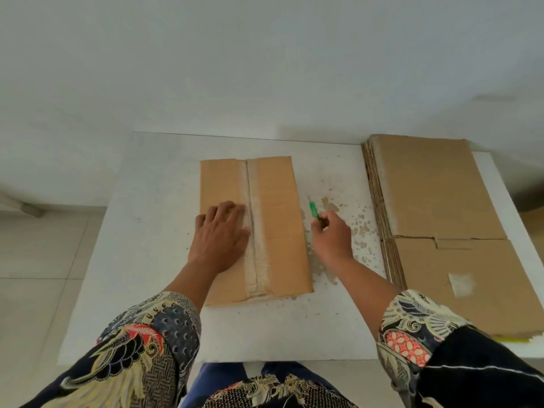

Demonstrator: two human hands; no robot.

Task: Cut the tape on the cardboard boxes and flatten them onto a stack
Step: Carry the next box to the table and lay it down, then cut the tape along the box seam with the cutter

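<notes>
Right now, box: the cardboard box (265, 228) lies in the middle of the white desk (153, 201), long side running away from me, top face up.
Tape: a strip of clear tape (253, 231) runs down the middle seam of the box from the far edge to the near edge; it looks whitish and wrinkled.
Left hand: my left hand (219, 234) lies palm down on the left half of the box, fingers (232, 209) straight and spread, their tips just beside the tape seam. It presses flat and grips nothing.
Right hand: my right hand (331, 234) is off the box, just past its right edge, over the desk. Its fingers are curled round the handle of a cutter.
Cutter: the green cutter (313, 210) sticks out of my right hand and points away from me. Its tip is near the right edge of the box; I cannot tell whether it touches the desk.
Stack: flattened boxes (435, 219) lie piled on the right side of the desk, well apart from the box, with the layered edges showing along the left side of the pile.
Desk surface: brown chipped patches (357, 228) show between the box and the stack.
Sleeves: both my forearms come out of dark patterned sleeves (153, 337).
Floor: pale tiles (41, 260) lie to the left of the desk.
</notes>
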